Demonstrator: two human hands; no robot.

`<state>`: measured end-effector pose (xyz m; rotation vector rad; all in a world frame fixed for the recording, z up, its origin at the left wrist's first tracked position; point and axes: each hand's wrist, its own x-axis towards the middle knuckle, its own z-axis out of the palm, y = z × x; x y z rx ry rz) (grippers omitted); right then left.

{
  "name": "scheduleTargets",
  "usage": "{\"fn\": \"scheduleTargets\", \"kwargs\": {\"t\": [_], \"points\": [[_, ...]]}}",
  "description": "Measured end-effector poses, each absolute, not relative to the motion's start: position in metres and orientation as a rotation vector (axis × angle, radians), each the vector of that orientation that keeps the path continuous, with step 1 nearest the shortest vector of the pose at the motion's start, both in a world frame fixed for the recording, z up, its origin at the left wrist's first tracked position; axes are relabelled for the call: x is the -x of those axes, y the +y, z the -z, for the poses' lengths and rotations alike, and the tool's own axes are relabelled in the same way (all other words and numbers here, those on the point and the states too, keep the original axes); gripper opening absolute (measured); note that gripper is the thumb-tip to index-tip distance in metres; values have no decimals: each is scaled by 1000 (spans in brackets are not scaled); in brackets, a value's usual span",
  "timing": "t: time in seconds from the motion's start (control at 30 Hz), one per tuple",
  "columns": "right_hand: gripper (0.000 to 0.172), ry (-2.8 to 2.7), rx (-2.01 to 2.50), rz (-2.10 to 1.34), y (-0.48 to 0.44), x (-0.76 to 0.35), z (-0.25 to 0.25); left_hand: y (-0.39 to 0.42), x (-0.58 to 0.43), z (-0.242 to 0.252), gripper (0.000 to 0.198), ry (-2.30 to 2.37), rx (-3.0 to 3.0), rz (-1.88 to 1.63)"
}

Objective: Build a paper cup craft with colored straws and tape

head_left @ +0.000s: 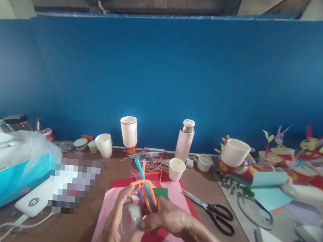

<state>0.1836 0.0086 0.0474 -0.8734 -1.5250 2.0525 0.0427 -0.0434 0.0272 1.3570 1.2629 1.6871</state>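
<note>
My left hand (116, 223) is wrapped round a clear roll of tape (130, 219), low in the middle of the view. My right hand (167, 218) is closed in a pinch on a bundle of orange and blue straws (146, 190) that stick up from between both hands. The hands touch each other over sheets of pink and red paper (172, 186) lying on the brown table.
Black-handled scissors (212, 211) lie to the right. A single white cup (176, 169), a stack of paper cups (129, 135) and a pink flask (184, 140) stand behind. A blue tissue pack (4, 174) and power bank (35, 200) sit left; paper-cup crafts (283, 163) crowd the right.
</note>
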Motion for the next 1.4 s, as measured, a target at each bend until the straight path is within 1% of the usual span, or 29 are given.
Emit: {"fn": "scheduleTargets", "kwargs": {"t": [0.17, 0.33, 0.5, 0.7, 0.87, 1.0, 1.13, 1.27, 1.33, 1.4], "points": [[10, -1422, 828, -2089, 7, -180, -43, -40, -33, -20, 79, 975, -1255, -1615], [7, -1380, 804, -2052, 1, -175, -45, -36, -29, -11, 86, 970, -1253, -1624], [6, -1236, 840, -2003, -6, -165, -41, -34, -23, -5, 87, 982, -1397, -1575], [8, -1031, 751, -2011, -10, -156, -26, -36, -24, -2, 83, 929, -1494, -1555], [6, -920, 734, -2013, -13, -153, -23, -35, -22, 4, 84, 923, -1554, -1533], [4, -898, 718, -1965, -16, -151, -21, -35, -22, 5, 80, 969, -1636, -1500], [5, -962, 727, -1927, -15, -153, -21, -35, -26, -1, 87, 956, -1503, -1519], [4, -1112, 681, -2010, -12, -155, -20, -33, -26, -5, 94, 962, -1330, -1548], [10, -1075, 657, -2033, -11, -154, -17, -32, -25, -6, 96, 942, -1300, -1546], [9, -999, 633, -2027, -11, -152, -13, -32, -26, -6, 97, 912, -1273, -1546]]}}
